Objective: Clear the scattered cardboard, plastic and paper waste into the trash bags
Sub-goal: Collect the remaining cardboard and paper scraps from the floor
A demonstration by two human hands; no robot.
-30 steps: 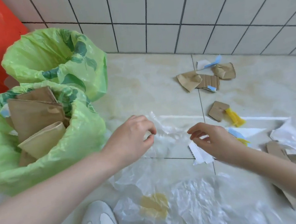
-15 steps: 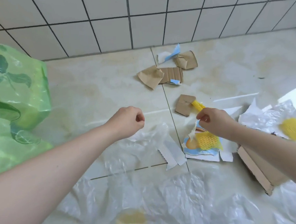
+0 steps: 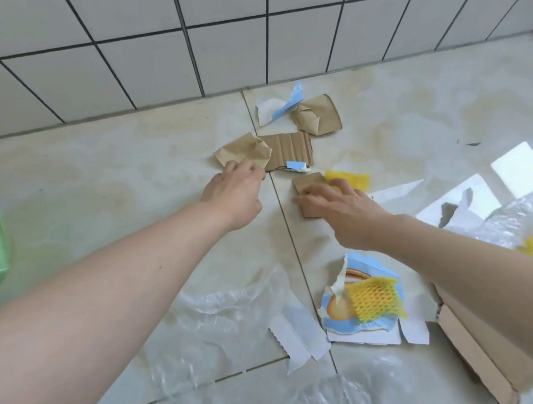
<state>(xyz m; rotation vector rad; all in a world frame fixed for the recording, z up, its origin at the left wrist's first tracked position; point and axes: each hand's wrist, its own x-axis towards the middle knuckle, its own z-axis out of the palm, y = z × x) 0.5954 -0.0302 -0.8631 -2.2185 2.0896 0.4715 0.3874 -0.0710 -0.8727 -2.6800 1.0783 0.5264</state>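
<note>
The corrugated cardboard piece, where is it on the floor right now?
In the head view the corrugated cardboard piece lies flat near the wall, centre frame, between a crumpled brown paper on its left and a brown cup sleeve upper right, just beyond the left hand.

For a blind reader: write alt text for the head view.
Two bare hands reach for brown cardboard scraps on a tiled floor: the left hand touches a crumpled piece, the right hand covers a small one. Clear plastic lies nearer.

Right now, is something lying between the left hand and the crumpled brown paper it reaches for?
Nothing visible does. The left hand is already at the near edge of the crumpled brown paper, its fingers overlapping it.
</note>
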